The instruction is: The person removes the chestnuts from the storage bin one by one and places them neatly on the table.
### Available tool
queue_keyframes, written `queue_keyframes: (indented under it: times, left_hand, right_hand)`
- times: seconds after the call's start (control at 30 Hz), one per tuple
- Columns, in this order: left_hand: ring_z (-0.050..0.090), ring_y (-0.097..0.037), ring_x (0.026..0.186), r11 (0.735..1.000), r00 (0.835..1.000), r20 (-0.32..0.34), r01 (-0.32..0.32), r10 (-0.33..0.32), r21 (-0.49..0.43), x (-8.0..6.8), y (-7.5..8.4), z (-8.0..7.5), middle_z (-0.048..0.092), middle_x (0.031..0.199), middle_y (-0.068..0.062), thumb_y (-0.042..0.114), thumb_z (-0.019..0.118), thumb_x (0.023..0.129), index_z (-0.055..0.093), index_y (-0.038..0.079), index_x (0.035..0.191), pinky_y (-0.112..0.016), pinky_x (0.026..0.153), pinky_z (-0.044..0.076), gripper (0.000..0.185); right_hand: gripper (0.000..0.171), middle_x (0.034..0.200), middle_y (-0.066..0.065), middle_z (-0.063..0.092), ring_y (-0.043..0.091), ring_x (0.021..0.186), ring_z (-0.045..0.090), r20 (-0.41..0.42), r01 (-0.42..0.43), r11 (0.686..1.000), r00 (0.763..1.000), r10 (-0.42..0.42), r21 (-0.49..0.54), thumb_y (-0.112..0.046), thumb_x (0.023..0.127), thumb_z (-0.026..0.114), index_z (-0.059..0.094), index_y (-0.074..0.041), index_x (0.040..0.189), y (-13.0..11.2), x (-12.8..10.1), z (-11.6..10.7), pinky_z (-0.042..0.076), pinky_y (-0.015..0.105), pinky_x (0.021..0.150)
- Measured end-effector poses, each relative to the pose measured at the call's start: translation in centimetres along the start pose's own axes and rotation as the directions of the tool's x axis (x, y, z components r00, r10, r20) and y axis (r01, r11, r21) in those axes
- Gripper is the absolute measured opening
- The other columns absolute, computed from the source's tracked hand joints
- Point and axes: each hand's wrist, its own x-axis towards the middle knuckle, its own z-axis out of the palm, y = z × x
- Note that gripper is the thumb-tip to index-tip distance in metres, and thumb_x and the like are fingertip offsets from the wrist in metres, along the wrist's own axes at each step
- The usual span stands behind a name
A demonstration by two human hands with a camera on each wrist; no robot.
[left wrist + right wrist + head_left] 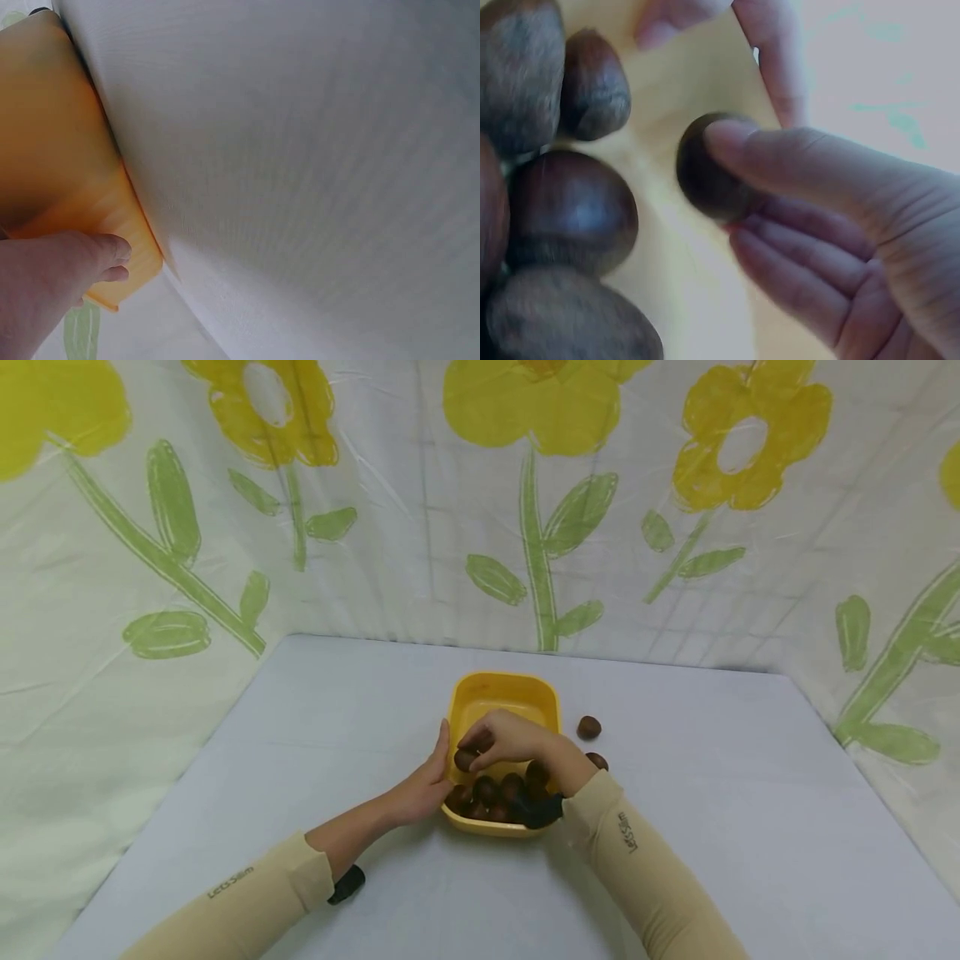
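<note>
The right hand (504, 739) pinches one brown nut (709, 166) w/ thumb & fingers, over the yellow bowl (501, 692). The left hand (427, 785) rests flat on the bowl's side, fingers straight. Lots of nuts (495, 792) sit in the bowl already. Two nuts (588, 727) are still out on the table (712, 827), so almost done.

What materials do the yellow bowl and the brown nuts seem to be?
The yellow bowl looks like smooth moulded plastic: even colour, rounded corners, thin rim. The brown nuts look like chestnuts: glossy hard shells with duller grey patches, though blur leaves this uncertain.
</note>
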Motion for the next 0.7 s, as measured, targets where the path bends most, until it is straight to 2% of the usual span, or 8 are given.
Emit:
queue_keyframes:
  times: [0.3, 0.57, 0.7]
  left_hand:
    - [-0.009, -0.026, 0.144, 1.000, 1.000, -0.002, 0.003, -0.003, 0.024, -0.1, 0.1, -0.1, -0.020, 0.155, -0.011, -0.002, 0.033, 0.088, -0.026, 0.007, 0.143, -0.047, 0.115, 0.001, 0.082]
    - [-0.010, -0.027, 0.144, 0.999, 0.999, -0.021, 0.027, -0.026, 0.033, -0.1, 0.1, 0.0, -0.019, 0.155, -0.012, -0.002, 0.033, 0.087, -0.026, 0.009, 0.144, -0.048, 0.115, 0.000, 0.082]
    - [-0.009, -0.027, 0.144, 0.999, 1.000, -0.016, 0.017, -0.017, 0.031, 0.0, 0.2, 0.2, -0.019, 0.155, -0.013, -0.002, 0.033, 0.087, -0.025, 0.007, 0.144, -0.048, 0.115, 0.000, 0.082]
  right_hand:
    - [0.038, 0.112, 0.008, 0.068, 0.018, 0.103, 0.065, -0.037, -0.080, 0.995, 0.996, 0.083, 0.061, -0.017, 0.079, 0.072, 0.066, -0.003, 0.114, -0.8, -1.4, -1.3, 0.051, 0.026, 0.087]
    - [0.033, 0.106, 0.008, 0.070, 0.016, 0.097, 0.067, -0.026, -0.050, 0.998, 0.998, 0.051, 0.032, -0.015, 0.078, 0.073, 0.069, -0.003, 0.108, -0.6, -2.4, -1.6, 0.052, 0.024, 0.083]
    - [0.035, 0.111, 0.008, 0.069, 0.019, 0.103, 0.065, -0.041, -0.078, 0.994, 0.996, 0.081, 0.073, -0.017, 0.079, 0.072, 0.067, -0.003, 0.111, -0.5, -3.1, -1.9, 0.051, 0.028, 0.088]
